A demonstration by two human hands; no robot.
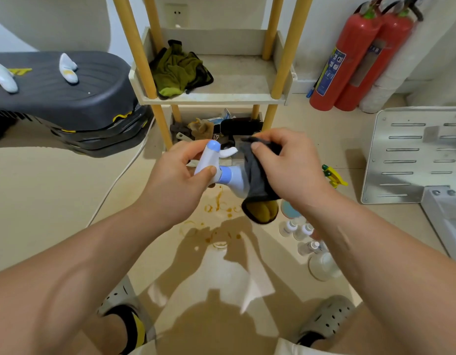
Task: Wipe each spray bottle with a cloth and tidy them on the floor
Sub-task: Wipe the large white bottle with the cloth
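Note:
My left hand [179, 175] grips the white and blue trigger head of a spray bottle [215, 163], held sideways above the floor. My right hand [288, 162] holds a dark grey cloth [255, 180] with a yellow underside, wrapped round the bottle's body, which is mostly hidden. Several small clear spray bottles [301, 233] stand on the floor under my right forearm, beside a larger clear bottle [323, 265]. A yellow and green spray nozzle [333, 175] shows just right of my right hand.
A wooden shelf unit [214, 96] stands ahead with a green cloth [178, 70] on it and clutter beneath. Two red fire extinguishers [355, 60] lean at the right wall. A metal panel [411, 155] lies right, a dark machine [65, 98] left. Orange stains mark the floor [219, 206].

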